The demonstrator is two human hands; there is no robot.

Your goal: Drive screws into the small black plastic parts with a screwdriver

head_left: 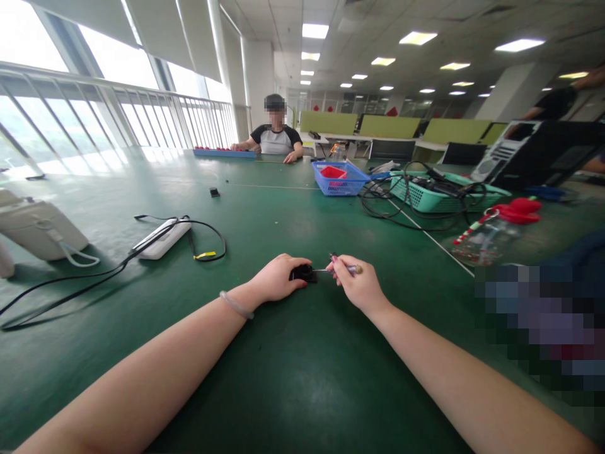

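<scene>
On the green table (265, 353), my left hand (278, 277) is closed around a small black part (303, 273), thumb and fingers on either side of it. What kind of part it is, I cannot make out. My right hand (357, 284) grips the handle of a screwdriver (322, 271) with a thin metal shaft. The shaft points left and its end meets the black part or lies right beside it; the tip itself is too small to see. Something small and dark shows at the right fingertips.
A white power bank (164, 239) with black cables lies left, near a pale bag (40, 227). Ahead stand a blue basket (341, 184) and a green basket (428, 200) with cables. A red-lidded bottle (501, 233) is at right. Across the table sits a person (278, 140) by a blue tray (224, 152).
</scene>
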